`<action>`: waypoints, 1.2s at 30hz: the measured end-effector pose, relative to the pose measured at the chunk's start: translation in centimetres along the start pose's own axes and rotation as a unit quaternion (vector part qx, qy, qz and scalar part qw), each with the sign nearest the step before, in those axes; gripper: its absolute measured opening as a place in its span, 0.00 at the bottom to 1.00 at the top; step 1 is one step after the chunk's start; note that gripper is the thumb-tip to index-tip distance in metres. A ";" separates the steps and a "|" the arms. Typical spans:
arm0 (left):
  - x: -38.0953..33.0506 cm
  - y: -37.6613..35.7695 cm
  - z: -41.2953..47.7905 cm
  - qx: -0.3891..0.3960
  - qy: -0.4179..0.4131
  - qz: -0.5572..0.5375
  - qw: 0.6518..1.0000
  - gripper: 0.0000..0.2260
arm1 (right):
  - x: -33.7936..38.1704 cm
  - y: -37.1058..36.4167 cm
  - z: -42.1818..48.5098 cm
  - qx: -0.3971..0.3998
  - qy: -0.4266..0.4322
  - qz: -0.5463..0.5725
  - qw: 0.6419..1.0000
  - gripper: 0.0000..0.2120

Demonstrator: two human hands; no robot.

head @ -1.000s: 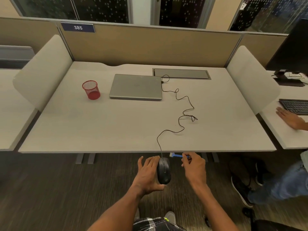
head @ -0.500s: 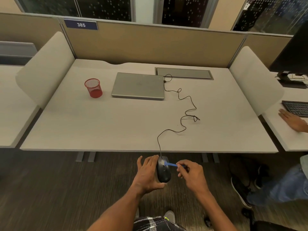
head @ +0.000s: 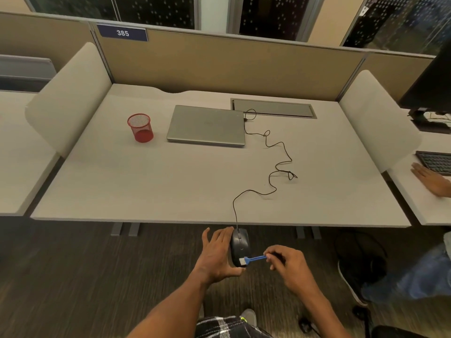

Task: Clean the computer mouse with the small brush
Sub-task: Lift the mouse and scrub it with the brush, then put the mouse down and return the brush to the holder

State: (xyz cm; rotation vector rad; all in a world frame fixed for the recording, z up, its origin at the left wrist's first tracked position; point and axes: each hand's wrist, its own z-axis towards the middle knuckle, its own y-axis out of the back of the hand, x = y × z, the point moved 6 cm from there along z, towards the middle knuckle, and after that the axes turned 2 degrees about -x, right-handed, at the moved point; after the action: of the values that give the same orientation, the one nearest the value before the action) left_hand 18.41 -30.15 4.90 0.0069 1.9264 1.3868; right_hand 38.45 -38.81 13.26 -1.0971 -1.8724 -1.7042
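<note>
Black plastic is filling the left hand (head: 216, 255): the computer mouse (head: 240, 247) is being held in the air just off the near edge of the desk (head: 170, 186), above the dark floor (head: 73, 276). The left hand is cradling it from the left side, fingers lying along its flank and the thumb hooking under its near end. The right hand (head: 290, 264) is pinching the handle of the small blue brush (head: 255, 259) between thumb and fingertips, the other fingers curling in. The brush is lying roughly level, its white bristles (head: 242, 261) touching the near right part of the mouse. The mouse's thin black cable (head: 280, 164) is running up over the desk edge and winding in loose loops to the right rear corner of a closed grey laptop (head: 206, 125). A red mesh cup (head: 140, 128) is standing upright to the left of the laptop, apart from it. At the right, on the neighbouring desk (head: 434, 211), another person's hand (head: 429, 179) is resting flat beside a dark keyboard (head: 436, 162). A blue plate (head: 122, 33) reading 385 is sitting on the partition (head: 219, 64) behind.
</note>
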 end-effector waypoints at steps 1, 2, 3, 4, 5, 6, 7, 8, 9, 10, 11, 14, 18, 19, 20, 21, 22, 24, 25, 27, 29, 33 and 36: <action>0.1 0.1 0.1 0.000 -0.001 -0.003 1.000 0.55 | -0.2 0.0 0.1 -0.016 -0.009 -0.020 1.000 0.09; 0.3 0.3 0.1 -0.002 -0.003 -0.007 1.000 0.55 | -0.5 0.2 0.2 -0.047 -0.022 -0.031 0.998 0.09; 0.4 0.5 0.3 -0.005 -0.007 -0.012 1.000 0.54 | -0.9 0.5 0.1 -0.080 -0.036 -0.031 0.996 0.10; 0.6 0.9 0.4 -0.010 -0.011 -0.018 1.000 0.53 | -1.3 0.7 0.1 -0.110 -0.049 -0.021 0.993 0.10; 0.8 1.2 0.4 -0.014 -0.017 -0.020 1.000 0.53 | -1.6 0.9 0.0 -0.136 -0.061 -0.008 0.989 0.11; 0.9 1.4 0.6 -0.017 -0.023 -0.018 0.999 0.53 | -2.0 1.1 -0.1 -0.155 -0.075 0.005 0.985 0.12; 1.1 1.7 0.8 -0.016 -0.029 -0.010 0.999 0.54 | -2.4 1.0 -0.1 -0.168 -0.090 0.013 0.981 0.12; 1.2 1.9 1.0 -0.013 -0.032 -0.002 0.999 0.54 | -2.7 0.9 -0.3 -0.175 -0.105 0.018 0.979 0.13; 1.4 2.2 1.3 -0.011 -0.034 0.003 0.999 0.55 | -3.0 0.7 -0.4 -0.178 -0.120 0.022 0.976 0.13; 1.6 2.6 1.7 -0.010 -0.034 0.006 0.999 0.55 | -3.2 0.5 -0.5 -0.181 -0.135 0.030 0.974 0.14; 1.8 3.0 2.1 -0.007 -0.034 0.009 0.999 0.55 | -3.5 0.2 -0.6 -0.185 -0.148 0.041 0.971 0.14; 2.5 4.2 3.4 0.000 -0.030 0.015 0.999 0.55 | -4.4 -0.5 -1.0 -0.209 -0.194 0.096 0.954 0.12; 3.3 5.8 5.3 0.001 -0.027 0.010 1.000 0.54 | -4.9 -1.3 -1.9 -0.257 -0.235 0.174 0.921 0.08; 3.3 6.1 5.8 0.005 -0.027 0.013 1.000 0.54 | -5.0 -1.4 -2.2 -0.268 -0.241 0.185 0.914 0.08; 3.3 6.3 6.3 0.009 -0.027 0.014 0.999 0.54 | -5.1 -1.6 -2.4 -0.277 -0.245 0.193 0.909 0.08; 3.3 6.6 6.9 0.010 -0.027 0.012 1.000 0.54 | -5.2 -1.8 -2.4 -0.281 -0.250 0.198 0.905 0.08; 3.3 6.9 7.5 0.007 -0.025 0.010 1.000 0.54 | -5.2 -2.0 -2.4 -0.281 -0.255 0.201 0.903 0.08; 3.3 7.4 8.9 0.000 -0.016 0.005 1.000 0.54 | -5.2 -2.2 -2.0 -0.275 -0.266 0.210 0.900 0.07; 3.3 7.6 9.6 -0.003 -0.010 -0.001 1.000 0.54 | -5.4 -2.2 -1.7 -0.273 -0.272 0.213 0.898 0.07; 3.4 7.9 11.1 -0.003 -0.001 -0.009 1.000 0.53 | -5.5 -1.8 -0.7 -0.269 -0.276 0.219 0.896 0.07; 3.5 8.2 12.6 -0.004 0.005 -0.002 1.000 0.52 | -5.3 -1.2 0.4 -0.272 -0.273 0.223 0.895 0.08; 4.1 8.8 15.7 -0.010 0.020 0.010 1.000 0.51 | -5.0 0.3 3.4 -0.276 -0.269 0.232 0.893 0.08; 4.6 9.2 18.4 -0.015 0.033 0.009 0.999 0.51 | -4.8 1.6 6.4 -0.264 -0.260 0.244 0.896 0.08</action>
State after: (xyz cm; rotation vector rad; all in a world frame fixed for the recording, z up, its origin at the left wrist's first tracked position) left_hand 21.83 -9.53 7.36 -0.0358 1.9644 1.4439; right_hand 44.05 -34.16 9.61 -2.2035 -1.1970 -1.7476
